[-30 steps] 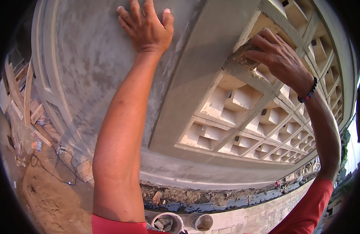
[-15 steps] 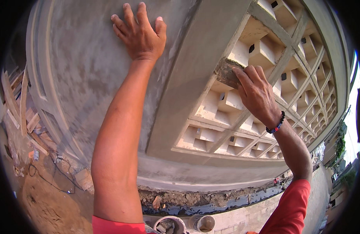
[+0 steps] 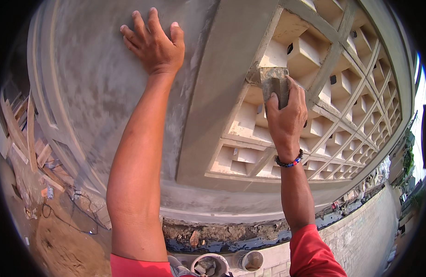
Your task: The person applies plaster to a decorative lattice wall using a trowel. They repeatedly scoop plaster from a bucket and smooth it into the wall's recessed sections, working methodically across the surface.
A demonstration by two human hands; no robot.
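Observation:
My left hand rests with spread fingers on the grey plastered wall at upper left. My right hand, a beaded bracelet on its wrist, grips a small cement-stained rectangular tool with thumb and fingers along its sides. The tool sits against the grey strip at the left edge of a pale concrete lattice screen, between square openings with stepped inner blocks. A smooth grey band runs between my two hands.
Loose timber, cables and sandy ground lie at lower left. Below the wall run a rubble-edged trench with dark liquid and a paved path. A bucket of rubble and a second container stand at the bottom.
My right hand and tool have moved left and down in the view, and the hand is now more upright. My left hand stays spread on the wall, slightly further left in view.

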